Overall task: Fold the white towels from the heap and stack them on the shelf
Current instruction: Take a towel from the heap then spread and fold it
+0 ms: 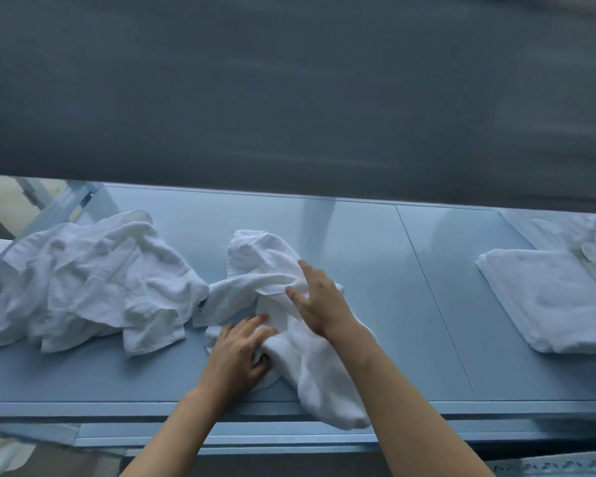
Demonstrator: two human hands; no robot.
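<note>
Spreading step. Towel [265, 270] crumpled mid-table [365, 256], one end over front edge. Right hand [319, 301] flat, fingers splayed, pressing. Left hand [236, 352] on near bunch, thumb maybe pinching, can't tell. Next: find corners, pull flat.

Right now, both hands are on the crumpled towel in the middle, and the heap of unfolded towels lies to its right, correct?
Not quite. The head view shows the heap to the left of the crumpled towel; a folded towel lies to its right. The left hand and right hand are indeed both on the crumpled towel in the middle.
</note>
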